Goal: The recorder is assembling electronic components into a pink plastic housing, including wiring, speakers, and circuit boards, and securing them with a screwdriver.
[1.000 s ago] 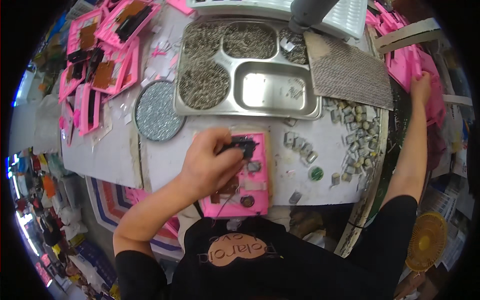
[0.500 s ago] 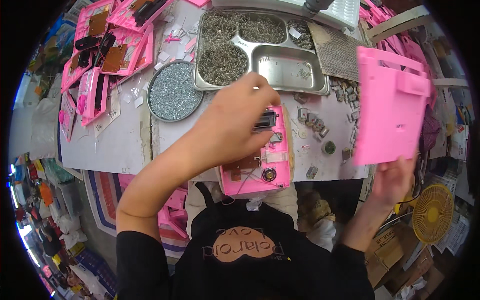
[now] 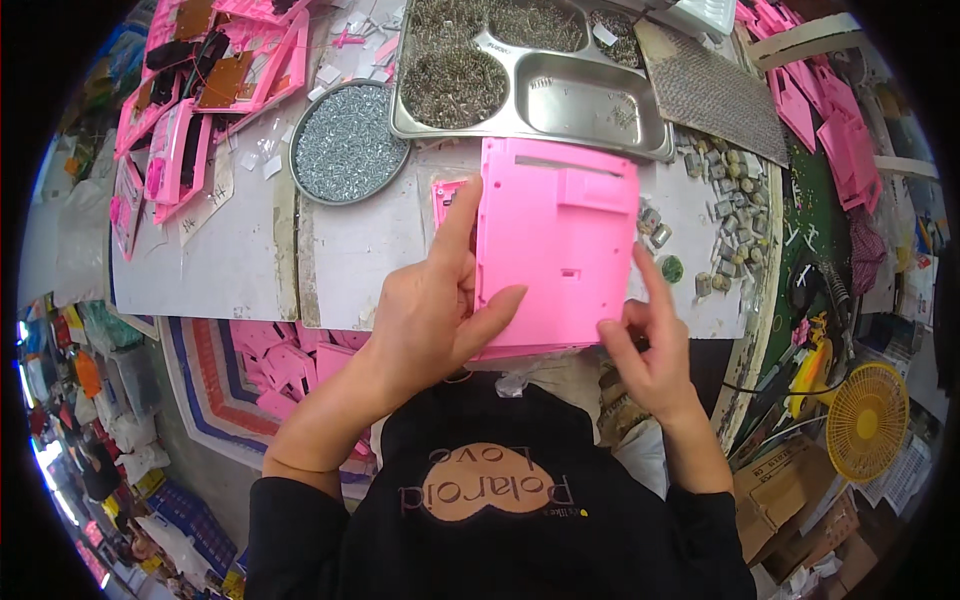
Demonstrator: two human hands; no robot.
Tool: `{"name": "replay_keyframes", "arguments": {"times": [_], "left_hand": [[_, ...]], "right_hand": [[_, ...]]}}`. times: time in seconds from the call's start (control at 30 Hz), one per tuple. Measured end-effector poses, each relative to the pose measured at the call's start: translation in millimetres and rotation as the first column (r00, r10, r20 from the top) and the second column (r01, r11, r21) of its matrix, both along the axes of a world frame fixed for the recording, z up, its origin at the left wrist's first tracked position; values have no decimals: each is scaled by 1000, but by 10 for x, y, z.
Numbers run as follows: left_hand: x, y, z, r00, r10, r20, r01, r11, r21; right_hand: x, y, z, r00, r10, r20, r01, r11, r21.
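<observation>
A flat pink plastic cover [image 3: 545, 265] with a slot along its far edge and a raised block lies over a pink housing [image 3: 446, 193], most of which it hides. The housing's far left corner shows beside the cover. My left hand [image 3: 425, 310] holds the cover's left edge, forefinger stretched along it and thumb on its face. At the lower right corner, my right hand [image 3: 650, 350] grips the cover between thumb and fingers, with the forefinger up its right side.
A steel compartment tray [image 3: 657, 140] with small springs stands beyond the cover. Left of it sits a round dish [image 3: 297, 165] of small screws. Small metal motors [image 3: 735, 215] lie at the right, and pink housings with wired parts [image 3: 250, 90] are piled at the far left.
My right hand has brought the pink cover leftward from the right side onto the housing. My left hand has left the housing's inner parts and taken the cover's left edge.
</observation>
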State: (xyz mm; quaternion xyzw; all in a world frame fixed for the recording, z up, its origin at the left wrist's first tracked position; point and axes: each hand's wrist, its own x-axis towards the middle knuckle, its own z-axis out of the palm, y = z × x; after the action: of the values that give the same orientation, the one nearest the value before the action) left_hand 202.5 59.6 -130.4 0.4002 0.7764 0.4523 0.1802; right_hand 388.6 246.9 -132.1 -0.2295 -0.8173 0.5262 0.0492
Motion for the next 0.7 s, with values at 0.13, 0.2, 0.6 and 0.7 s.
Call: {"name": "replay_keyframes", "arguments": {"times": [0.13,0.2,0.6,0.7], "left_hand": [[5,-129,-133,999,23,35,-20,997,-69],[8,-176,-141,988,76,137,-66,995,-77],[61,-285,-219,978,88,191,-84,996,-26],[78,-277,-225,976,90,198,-92,996,0]], "right_hand": [[-34,-66,-115,995,86,47,-88,995,53],[-107,-35,-116,990,136,45,-139,988,71],[-76,18,-62,975,215,53,-209,973,-102],[-37,2,-77,984,176,6,-171,962,-212]]}}
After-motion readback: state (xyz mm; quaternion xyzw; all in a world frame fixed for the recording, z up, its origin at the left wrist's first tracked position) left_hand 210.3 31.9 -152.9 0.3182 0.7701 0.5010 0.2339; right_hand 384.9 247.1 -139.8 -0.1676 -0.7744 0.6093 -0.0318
